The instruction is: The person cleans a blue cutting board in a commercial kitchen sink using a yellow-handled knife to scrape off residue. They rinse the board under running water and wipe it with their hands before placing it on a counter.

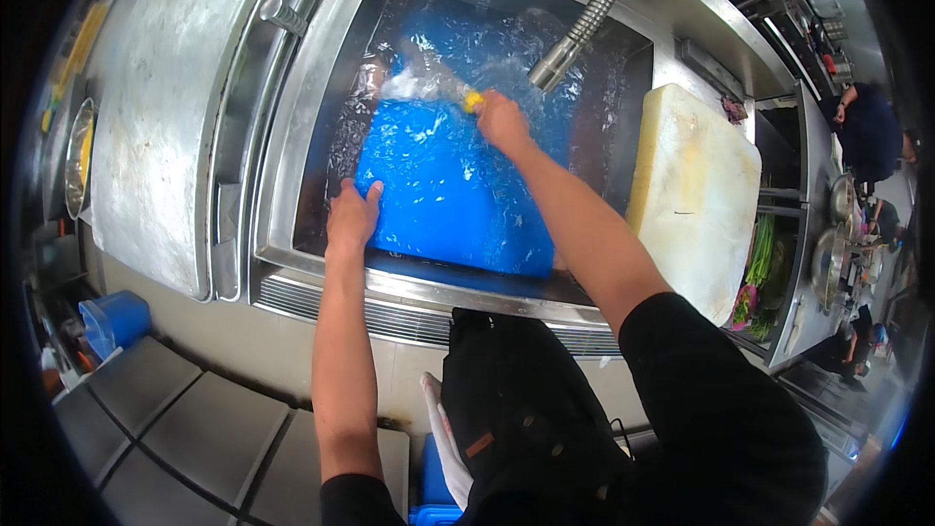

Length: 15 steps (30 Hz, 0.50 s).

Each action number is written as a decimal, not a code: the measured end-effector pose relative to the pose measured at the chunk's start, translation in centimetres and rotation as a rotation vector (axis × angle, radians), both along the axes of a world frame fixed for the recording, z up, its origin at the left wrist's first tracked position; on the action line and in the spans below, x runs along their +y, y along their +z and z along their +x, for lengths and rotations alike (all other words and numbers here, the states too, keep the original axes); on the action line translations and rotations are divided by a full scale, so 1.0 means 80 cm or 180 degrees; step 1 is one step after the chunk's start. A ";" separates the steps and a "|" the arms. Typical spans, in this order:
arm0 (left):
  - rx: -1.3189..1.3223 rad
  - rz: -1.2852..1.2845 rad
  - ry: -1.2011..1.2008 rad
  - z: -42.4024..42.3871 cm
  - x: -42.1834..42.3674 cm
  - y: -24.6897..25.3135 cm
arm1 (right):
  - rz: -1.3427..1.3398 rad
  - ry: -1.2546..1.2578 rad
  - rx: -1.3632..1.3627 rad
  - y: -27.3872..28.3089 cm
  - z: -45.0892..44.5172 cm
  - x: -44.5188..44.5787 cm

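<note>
A large blue board lies in a stainless steel sink, under a film of moving water. At its near left edge, my left hand grips it, thumb on top and the fingers partly hidden. My right hand is closed around a tool with a yellow part showing. Its far end is blurred by motion and splashing water over the board, so its kind is unclear. Above the sink, to the right of the tool, hangs a flexible metal spray hose with a metal nozzle.
A thick, stained white block-like board rests right of the sink. Left of it stands a metal-topped worktop. Vegetables lie on a shelf at the right. Farther right are metal bowls and people, one in dark clothes.
</note>
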<state>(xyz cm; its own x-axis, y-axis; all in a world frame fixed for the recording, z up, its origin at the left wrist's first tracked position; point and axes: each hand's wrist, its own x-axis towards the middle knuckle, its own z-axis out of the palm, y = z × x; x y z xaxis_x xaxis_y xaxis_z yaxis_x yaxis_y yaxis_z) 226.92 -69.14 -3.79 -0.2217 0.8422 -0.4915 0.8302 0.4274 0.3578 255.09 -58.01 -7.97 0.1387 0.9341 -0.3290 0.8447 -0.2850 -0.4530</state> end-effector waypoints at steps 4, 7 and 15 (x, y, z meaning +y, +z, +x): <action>0.0557 0.0260 -0.0167 0.027 0.008 0.012 | 0.0099 -0.0664 -0.0066 -0.043 0.050 0.031; 0.0532 0.1068 -0.0717 0.070 0.048 0.031 | -0.0088 -0.1212 0.0007 -0.013 0.066 0.004; -0.0760 0.1033 -0.1083 0.234 0.188 -0.056 | -0.0341 -0.1955 -0.0026 -0.006 0.088 -0.094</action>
<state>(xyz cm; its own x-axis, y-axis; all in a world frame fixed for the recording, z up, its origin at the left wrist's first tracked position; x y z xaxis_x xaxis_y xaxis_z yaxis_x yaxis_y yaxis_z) 245.67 -54.11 -8.30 0.1770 0.9643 -0.1967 0.7820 -0.0164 0.6231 262.13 -65.52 -8.42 0.6429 0.6450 -0.4131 0.5155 -0.7633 -0.3894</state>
